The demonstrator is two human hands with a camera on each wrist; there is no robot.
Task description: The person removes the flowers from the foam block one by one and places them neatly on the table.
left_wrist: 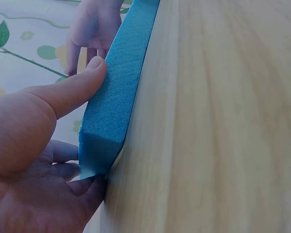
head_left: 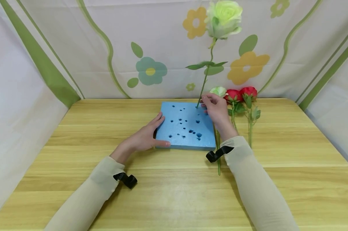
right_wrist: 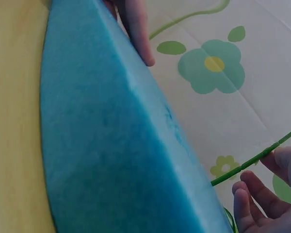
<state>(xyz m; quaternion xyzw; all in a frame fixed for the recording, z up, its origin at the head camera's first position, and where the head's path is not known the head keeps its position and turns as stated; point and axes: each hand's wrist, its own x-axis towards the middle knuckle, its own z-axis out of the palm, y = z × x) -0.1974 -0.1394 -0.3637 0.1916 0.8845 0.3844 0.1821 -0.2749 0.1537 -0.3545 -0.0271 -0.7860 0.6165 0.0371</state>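
A blue foam block [head_left: 177, 128] with several holes in its top lies flat on the table. My left hand [head_left: 143, 136] holds its near left corner, thumb along the front side and fingers along the left edge; the left wrist view shows the thumb [left_wrist: 82, 85] against the foam. A pale green-white artificial rose [head_left: 223, 20] stands tall, slightly tilted, its stem's lower end at a hole near the far right corner. Low on that stem, my right hand [head_left: 217, 110] pinches it between thumb and fingers. The right wrist view shows the green stem [right_wrist: 254, 159] at the fingertips.
Right of the block lie two red roses [head_left: 250, 93] and another pale rose [head_left: 218, 91], partly hidden by the right hand and forearm. Behind the wooden table [head_left: 174, 192] hangs a white curtain [head_left: 84, 64] with printed flowers. Black wrist cameras [head_left: 129, 181] sit on both sleeves.
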